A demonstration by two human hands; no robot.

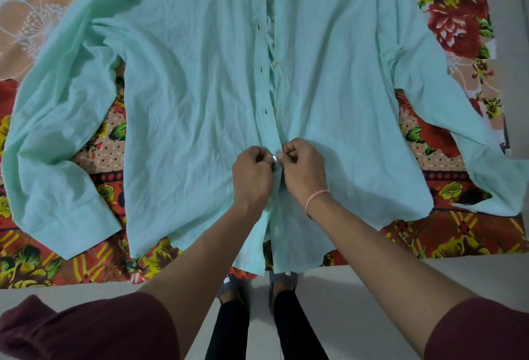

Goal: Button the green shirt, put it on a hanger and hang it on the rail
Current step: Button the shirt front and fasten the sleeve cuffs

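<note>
Both hands, the left hand (252,177) and right hand (305,172), were pinched together on a small pale button (274,158) at the placket of the crumpled mint-green cotton shirt (186,87). That shirt lay spread front-up on a red floral bedsheet (458,233), upper buttonholes unfastened.

One green shirt (200,87). Four open buttonholes (262,69) visible along its placket. Two buttons seen: one at mid-placket (275,63), one between the hands (274,158). One floral bedsheet (458,30). Two hands: left (252,177), right (305,170).
</note>
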